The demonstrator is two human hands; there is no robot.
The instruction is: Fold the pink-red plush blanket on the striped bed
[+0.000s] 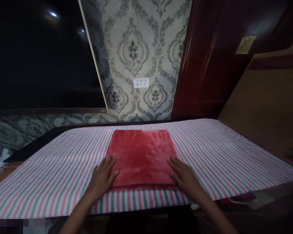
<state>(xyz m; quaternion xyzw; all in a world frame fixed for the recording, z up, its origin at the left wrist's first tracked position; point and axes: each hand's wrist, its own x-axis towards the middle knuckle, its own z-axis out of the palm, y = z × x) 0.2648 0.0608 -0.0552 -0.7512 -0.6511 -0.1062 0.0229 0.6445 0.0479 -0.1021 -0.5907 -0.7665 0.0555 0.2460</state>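
A folded red plush cloth (141,156) lies flat in the middle of a table covered by a pink, grey and white striped sheet (51,169). My left hand (103,177) rests palm down on the cloth's near left corner, fingers spread. On the near right corner my right hand (184,175) lies flat the same way. Neither hand grips anything. Faint hand marks show in the cloth's nap.
A patterned wallpaper wall with a small label reading 277 (141,82) stands behind the table. A dark screen (39,55) fills the left. At the right are a dark red wooden door (210,58) and a brown board (266,107).
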